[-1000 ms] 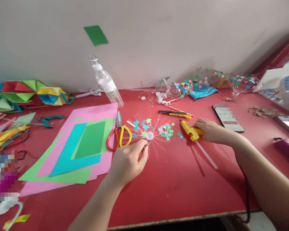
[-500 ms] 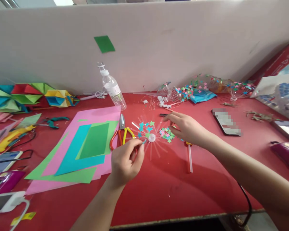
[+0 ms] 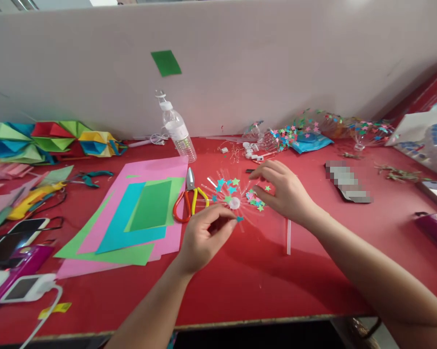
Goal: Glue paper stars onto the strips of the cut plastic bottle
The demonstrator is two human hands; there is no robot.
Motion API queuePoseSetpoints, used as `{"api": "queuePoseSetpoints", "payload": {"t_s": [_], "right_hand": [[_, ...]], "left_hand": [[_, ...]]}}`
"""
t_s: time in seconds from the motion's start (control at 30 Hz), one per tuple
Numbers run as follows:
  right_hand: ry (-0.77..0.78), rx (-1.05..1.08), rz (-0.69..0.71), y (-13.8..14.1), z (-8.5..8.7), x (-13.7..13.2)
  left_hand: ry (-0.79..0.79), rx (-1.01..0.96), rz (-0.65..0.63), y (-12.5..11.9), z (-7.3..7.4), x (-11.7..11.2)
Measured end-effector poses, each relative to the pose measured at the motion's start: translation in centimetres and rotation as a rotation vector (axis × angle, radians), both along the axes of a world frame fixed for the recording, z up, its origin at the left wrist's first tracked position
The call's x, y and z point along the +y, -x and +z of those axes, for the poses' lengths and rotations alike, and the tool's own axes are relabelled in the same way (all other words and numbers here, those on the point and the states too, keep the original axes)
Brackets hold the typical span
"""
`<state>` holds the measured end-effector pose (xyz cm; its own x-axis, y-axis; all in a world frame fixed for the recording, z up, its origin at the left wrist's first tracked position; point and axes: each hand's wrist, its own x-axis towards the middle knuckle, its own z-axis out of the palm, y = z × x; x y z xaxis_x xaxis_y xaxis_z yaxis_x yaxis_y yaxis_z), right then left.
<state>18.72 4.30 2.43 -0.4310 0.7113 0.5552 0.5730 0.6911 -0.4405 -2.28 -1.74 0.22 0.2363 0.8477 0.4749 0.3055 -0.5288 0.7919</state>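
Note:
My left hand [image 3: 207,237] pinches a small blue star [image 3: 239,219] between thumb and fingertips, just in front of a burst of clear plastic strips. These strips fan out from a round whitish hub [image 3: 234,203] on the table. Blue and green stars [image 3: 226,186] sit on the strips at the back left of the hub. To the right of it, a pile of loose stars [image 3: 254,198] lies partly under my right hand [image 3: 286,189]. The thumb and index finger of that hand are apart, with nothing visible between them.
Red-and-yellow-handled pliers [image 3: 191,196] lie beside stacked coloured sheets [image 3: 131,218]. Behind stand a plastic bottle [image 3: 178,131] and several star-covered bursts [image 3: 284,138]. A phone [image 3: 347,182] lies at right; a glue stick [image 3: 288,237] is near my right wrist. Folded paper shapes [image 3: 51,138] fill the back left.
My left hand has moved right, bringing the blue star in front of the hub. The right hand stays over the loose stars, its fingers a little more spread. The view has shifted slightly.

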Motion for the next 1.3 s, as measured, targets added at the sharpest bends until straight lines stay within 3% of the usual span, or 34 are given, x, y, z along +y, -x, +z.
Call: {"api": "queuePoseSetpoints", "payload": {"t_s": [0.1, 0.2, 0.33, 0.47, 0.6, 0.77, 0.93, 1.03, 1.17, 1.3], "right_hand": [[0.177, -0.083, 0.266, 0.7, 1.1, -2.2], [0.205, -0.136, 0.289, 1.3, 1.5, -3.5], [0.153, -0.271, 0.155, -0.3, 1.9, -2.4], [0.248, -0.576, -0.06, -3.1, 1.6, 0.2], [0.274, -0.728, -0.172, -3.2, 0.5, 1.2], [0.202, -0.514, -0.289, -1.6, 0.0, 0.9], [0.065, -0.158, -0.065, -0.7, -1.6, 1.3], [0.04, -0.1, -0.064, -0.3, -2.6, 1.7], [0.026, -0.077, -0.018, -0.4, -2.8, 1.8], [0.155, -0.025, -0.081, -1.1, -1.5, 1.7]], "left_hand": [[-0.039, 0.017, 0.023, -0.5, -0.4, 0.0], [-0.12, 0.077, 0.025, -0.5, -1.0, 0.0], [-0.219, 0.123, 0.117, 0.3, -1.3, 0.3], [-0.163, -0.145, 0.452, 1.8, -1.5, 1.8], [-0.09, -0.229, 0.455, 2.7, -2.4, 3.7], [0.177, -0.396, 0.47, 2.9, -4.0, 5.4], [0.463, -0.621, 0.398, 3.0, -4.5, 6.1], [0.616, -0.674, 0.373, 3.0, -4.3, 6.1], [0.7, -0.706, 0.321, 3.3, -3.9, 6.2], [0.706, -0.751, 0.346, 3.8, -3.5, 6.3]]}}
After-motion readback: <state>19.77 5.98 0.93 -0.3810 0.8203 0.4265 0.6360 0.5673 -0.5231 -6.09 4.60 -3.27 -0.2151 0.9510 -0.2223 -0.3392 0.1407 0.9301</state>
